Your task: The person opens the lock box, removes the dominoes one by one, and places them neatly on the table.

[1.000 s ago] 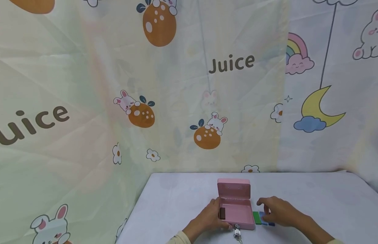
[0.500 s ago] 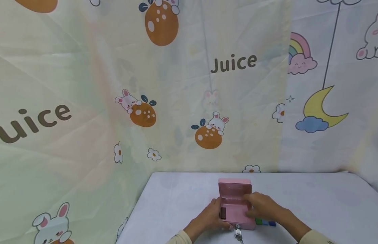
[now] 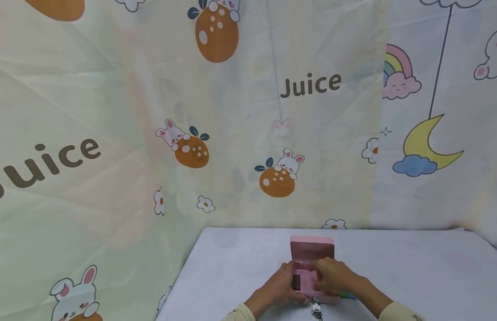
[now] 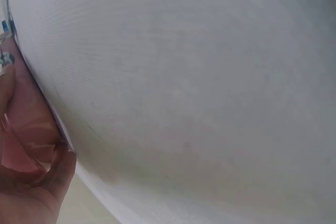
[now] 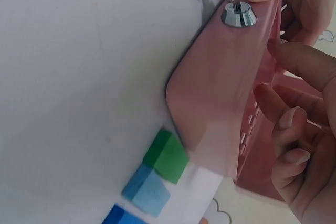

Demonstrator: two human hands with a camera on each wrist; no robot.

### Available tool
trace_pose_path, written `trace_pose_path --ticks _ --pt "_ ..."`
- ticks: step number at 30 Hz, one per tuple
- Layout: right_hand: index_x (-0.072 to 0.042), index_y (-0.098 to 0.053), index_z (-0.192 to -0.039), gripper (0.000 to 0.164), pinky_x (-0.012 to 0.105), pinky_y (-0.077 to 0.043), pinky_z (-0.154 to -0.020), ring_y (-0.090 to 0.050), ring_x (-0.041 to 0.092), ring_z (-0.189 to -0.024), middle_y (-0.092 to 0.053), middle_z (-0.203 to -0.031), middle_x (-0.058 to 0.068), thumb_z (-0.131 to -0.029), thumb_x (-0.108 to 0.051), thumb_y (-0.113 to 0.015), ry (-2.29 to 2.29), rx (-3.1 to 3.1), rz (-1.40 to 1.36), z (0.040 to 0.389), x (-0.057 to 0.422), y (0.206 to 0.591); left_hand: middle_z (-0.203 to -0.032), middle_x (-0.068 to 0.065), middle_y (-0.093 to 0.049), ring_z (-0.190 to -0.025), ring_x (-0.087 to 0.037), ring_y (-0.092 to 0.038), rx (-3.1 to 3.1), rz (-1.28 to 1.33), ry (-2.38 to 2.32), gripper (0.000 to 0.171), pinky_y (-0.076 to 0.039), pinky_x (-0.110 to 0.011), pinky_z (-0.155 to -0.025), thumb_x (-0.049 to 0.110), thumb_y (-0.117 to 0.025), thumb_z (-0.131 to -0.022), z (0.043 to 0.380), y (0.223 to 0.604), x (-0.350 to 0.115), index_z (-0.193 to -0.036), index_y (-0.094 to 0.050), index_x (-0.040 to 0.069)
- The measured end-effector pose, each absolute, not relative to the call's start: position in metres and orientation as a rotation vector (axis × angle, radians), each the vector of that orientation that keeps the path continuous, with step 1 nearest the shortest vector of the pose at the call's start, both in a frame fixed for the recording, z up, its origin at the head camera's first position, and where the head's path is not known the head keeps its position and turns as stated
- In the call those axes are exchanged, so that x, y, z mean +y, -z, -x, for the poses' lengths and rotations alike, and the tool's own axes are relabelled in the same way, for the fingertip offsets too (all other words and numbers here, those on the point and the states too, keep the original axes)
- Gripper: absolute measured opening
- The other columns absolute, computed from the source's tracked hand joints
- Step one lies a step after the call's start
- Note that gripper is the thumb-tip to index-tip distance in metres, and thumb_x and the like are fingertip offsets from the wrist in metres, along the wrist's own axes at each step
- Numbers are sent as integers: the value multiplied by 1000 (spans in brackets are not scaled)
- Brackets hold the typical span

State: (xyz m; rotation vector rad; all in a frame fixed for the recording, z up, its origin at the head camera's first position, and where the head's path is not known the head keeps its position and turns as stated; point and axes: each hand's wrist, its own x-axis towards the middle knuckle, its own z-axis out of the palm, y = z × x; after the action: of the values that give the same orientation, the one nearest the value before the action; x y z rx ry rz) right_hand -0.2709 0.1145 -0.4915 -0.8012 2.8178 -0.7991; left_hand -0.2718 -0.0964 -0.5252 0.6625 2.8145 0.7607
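A pink metal box [image 3: 326, 298] stands on the white table, its lid [image 3: 312, 250] raised at the back. My left hand [image 3: 278, 285] grips the box's left side, thumb at the front by the lock [image 5: 239, 15]. My right hand [image 3: 334, 276] reaches over the open box; in the right wrist view its thumb and forefinger are apart inside the rim, with nothing visible between them. A dark brown block [image 3: 296, 282] lies at the box's left inside. Beside the box's right side are a green block [image 5: 166, 156], a light blue block [image 5: 147, 190] and a dark blue block [image 5: 123, 216].
Keys [image 3: 316, 308] hang from the lock at the box's front. The white table [image 3: 240, 254] extends around the box. Printed cloth [image 3: 232, 111] with rabbits and fruit hangs behind and at the left.
My right hand has moved left from over the coloured blocks into the open box. The left hand keeps its grip, and the head view has shifted slightly.
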Motion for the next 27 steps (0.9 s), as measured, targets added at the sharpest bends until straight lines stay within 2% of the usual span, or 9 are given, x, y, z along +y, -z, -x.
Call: trace_pose_path --ticks 4,11,16,21,27 --pt "-7 -72 -112 41 25 -41 -54 -49 7 -62 -61 -73 -11 -75 -17 -87 810 2809 842 272 108 495 -120 4 -54 -97 -1 -50 2812 -634 -761 94 -50 -27 -94 42 -92 -68 271 526 -96 -144 -40 24" --pt "-7 -72 -107 40 25 -43 -57 -49 6 -65 -63 -77 -9 -73 -17 -88 808 2809 857 273 97 505 -113 1 -55 -89 -2 -50 2828 -649 -732 91 -50 -23 -83 42 -92 -68 269 529 -94 -141 -42 18" --pt "-8 -71 -106 40 24 -42 -60 -48 6 -68 -67 -87 -5 -71 -16 -88 757 2849 869 275 91 510 -113 0 -55 -91 -2 -52 2862 -679 -695 93 -50 -22 -84 46 -92 -66 269 531 -95 -139 -43 18" --pt "-7 -71 -104 37 25 -42 -60 -49 7 -67 -66 -84 -4 -72 -14 -87 744 2834 843 277 86 510 -110 2 -54 -90 -1 -51 2855 -660 -714 96 -50 -22 -84 45 -93 -65 271 532 -95 -142 -42 19" --pt "-11 -69 -96 30 25 -41 -60 -48 7 -67 -62 -79 -7 -73 -16 -86 717 2856 863 280 81 511 -115 -1 -56 -96 -3 -53 2871 -670 -680 94 -50 -24 -88 45 -92 -67 269 526 -97 -142 -42 16"
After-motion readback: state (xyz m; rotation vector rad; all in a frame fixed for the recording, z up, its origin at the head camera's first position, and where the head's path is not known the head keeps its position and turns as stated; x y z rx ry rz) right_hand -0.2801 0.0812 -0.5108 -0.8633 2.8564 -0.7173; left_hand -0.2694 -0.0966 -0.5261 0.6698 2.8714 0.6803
